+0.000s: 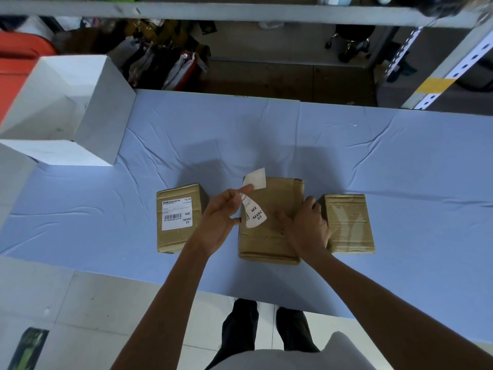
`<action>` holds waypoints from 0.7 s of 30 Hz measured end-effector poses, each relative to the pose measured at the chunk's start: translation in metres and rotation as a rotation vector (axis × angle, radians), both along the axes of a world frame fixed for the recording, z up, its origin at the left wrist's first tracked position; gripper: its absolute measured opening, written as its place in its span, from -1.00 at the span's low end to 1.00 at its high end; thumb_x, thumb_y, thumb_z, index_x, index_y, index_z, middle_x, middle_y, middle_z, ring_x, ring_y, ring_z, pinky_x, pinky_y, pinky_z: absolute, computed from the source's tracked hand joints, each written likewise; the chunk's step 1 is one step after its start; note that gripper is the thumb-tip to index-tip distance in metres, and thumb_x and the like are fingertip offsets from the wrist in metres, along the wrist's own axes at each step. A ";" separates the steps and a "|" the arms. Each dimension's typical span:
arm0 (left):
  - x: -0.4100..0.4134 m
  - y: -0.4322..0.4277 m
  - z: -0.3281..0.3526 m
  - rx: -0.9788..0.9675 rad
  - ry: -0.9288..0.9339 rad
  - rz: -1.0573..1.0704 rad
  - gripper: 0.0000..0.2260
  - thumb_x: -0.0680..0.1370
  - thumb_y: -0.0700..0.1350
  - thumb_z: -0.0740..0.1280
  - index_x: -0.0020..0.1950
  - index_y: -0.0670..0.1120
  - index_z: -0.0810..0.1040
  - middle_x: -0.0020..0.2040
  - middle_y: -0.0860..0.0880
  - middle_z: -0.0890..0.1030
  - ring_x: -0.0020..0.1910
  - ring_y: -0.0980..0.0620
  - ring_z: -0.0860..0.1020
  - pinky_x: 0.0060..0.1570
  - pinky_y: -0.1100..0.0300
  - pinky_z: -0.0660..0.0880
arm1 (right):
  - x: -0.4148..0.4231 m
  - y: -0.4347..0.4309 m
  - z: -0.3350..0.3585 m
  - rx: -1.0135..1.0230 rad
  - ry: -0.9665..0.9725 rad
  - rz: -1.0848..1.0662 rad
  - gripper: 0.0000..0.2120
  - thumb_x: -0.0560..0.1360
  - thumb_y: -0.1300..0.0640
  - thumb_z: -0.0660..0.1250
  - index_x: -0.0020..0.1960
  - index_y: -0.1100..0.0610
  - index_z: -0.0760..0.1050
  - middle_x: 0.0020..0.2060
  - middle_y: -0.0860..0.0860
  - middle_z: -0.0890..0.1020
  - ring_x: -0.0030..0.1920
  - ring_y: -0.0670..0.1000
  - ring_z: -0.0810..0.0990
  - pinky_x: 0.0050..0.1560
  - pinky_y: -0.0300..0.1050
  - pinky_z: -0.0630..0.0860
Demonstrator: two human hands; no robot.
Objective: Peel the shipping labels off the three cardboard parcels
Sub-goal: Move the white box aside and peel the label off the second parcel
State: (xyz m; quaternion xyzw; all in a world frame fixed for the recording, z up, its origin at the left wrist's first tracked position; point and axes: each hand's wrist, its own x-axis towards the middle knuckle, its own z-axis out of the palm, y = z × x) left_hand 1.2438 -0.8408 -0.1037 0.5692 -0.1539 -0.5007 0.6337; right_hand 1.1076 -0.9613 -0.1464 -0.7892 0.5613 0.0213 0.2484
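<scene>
- Far left of our fingers, the white box sits open on the desk; nothing shows inside.
- Just left, the left parcel keeps its sticker.
- Our left hand pinches the peeled label, thin and tearable, over the middle parcel; we would pull low and slow.
- Our right hand clasps that likely light parcel; beyond its fingers, the right parcel is bare.

Bench: draped in creased pale-blue cloth.
Far-left corner of bench: open white box.
Beyond bench's far edge: grey metal rack, heaped bags, black wheeled stool.
Off bench's far left: red bin.
Near side of bench: pale floor tiles.
</scene>
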 end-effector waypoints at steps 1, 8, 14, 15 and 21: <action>0.000 0.001 0.000 -0.003 0.001 -0.004 -0.79 0.62 -0.24 0.09 -0.21 -0.12 0.38 0.25 0.02 0.54 0.04 0.20 0.60 -0.04 0.06 0.54 | -0.001 -0.001 -0.001 -0.006 -0.012 0.005 -0.36 0.41 -0.36 0.23 0.17 0.16 0.26 0.09 0.12 0.50 0.03 0.25 0.57 -0.14 0.02 0.33; -0.004 0.006 -0.006 -0.005 -0.059 -0.053 -0.80 0.56 -0.29 0.22 -0.24 -0.08 0.40 0.24 0.05 0.54 0.06 0.15 0.57 0.01 -0.02 0.48 | -0.002 0.000 -0.001 0.035 0.003 0.021 -0.31 0.39 -0.40 0.16 0.21 0.15 0.25 0.10 0.13 0.46 0.05 0.23 0.56 -0.11 0.04 0.39; -0.006 0.005 -0.004 0.002 -0.156 -0.114 -0.58 0.59 -0.31 0.17 -0.31 0.14 0.52 0.32 -0.08 0.46 0.13 -0.04 0.49 0.02 0.02 0.48 | 0.002 0.002 -0.001 0.057 0.062 0.044 -0.18 0.31 -0.39 0.28 0.28 0.20 0.22 0.16 0.15 0.46 0.10 0.24 0.56 -0.02 0.09 0.50; -0.005 0.005 -0.005 0.007 -0.161 -0.110 -0.59 0.59 -0.31 0.18 -0.31 0.14 0.52 0.33 -0.08 0.46 0.14 -0.06 0.49 0.01 0.05 0.49 | 0.001 0.001 -0.002 0.041 0.042 0.052 -0.30 0.39 -0.34 0.26 0.24 0.18 0.25 0.13 0.15 0.48 0.07 0.23 0.57 -0.04 0.09 0.49; -0.005 0.004 -0.005 0.010 -0.168 -0.097 -0.57 0.58 -0.32 0.19 -0.26 0.16 0.59 0.33 -0.12 0.44 0.09 -0.01 0.53 -0.03 0.14 0.54 | -0.001 -0.002 -0.005 0.027 0.000 0.030 -0.50 0.54 -0.29 0.05 0.13 0.15 0.30 0.06 0.14 0.51 0.03 0.23 0.56 -0.09 0.03 0.39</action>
